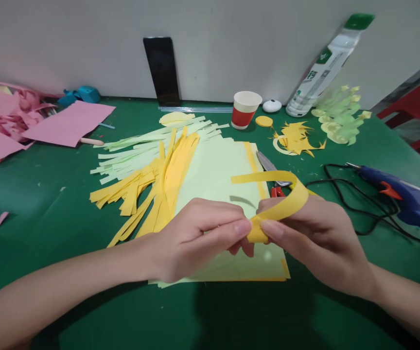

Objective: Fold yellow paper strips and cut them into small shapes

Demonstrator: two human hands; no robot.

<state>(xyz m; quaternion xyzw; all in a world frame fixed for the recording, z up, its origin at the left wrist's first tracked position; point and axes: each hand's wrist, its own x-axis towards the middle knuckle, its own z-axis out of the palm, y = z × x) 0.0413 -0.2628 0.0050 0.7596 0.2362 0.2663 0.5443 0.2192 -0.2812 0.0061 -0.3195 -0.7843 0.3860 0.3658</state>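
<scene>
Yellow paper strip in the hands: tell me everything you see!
The yellow paper strip looks thin and flat, with a square-cut free end. Its lower end, apparently folded, is pinched by the left hand and right hand. From there it rises right, curls back and points left, above the pale green paper.

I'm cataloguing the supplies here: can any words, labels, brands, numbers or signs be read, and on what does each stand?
No text can be read with certainty.
White bottle with green cap: green label and character-like marks, too small and blurred to read.
Paper cup: red band, no lettering visible.
Blue glue gun: no legible marking.
Yellow paper strip: no writing visible.
</scene>
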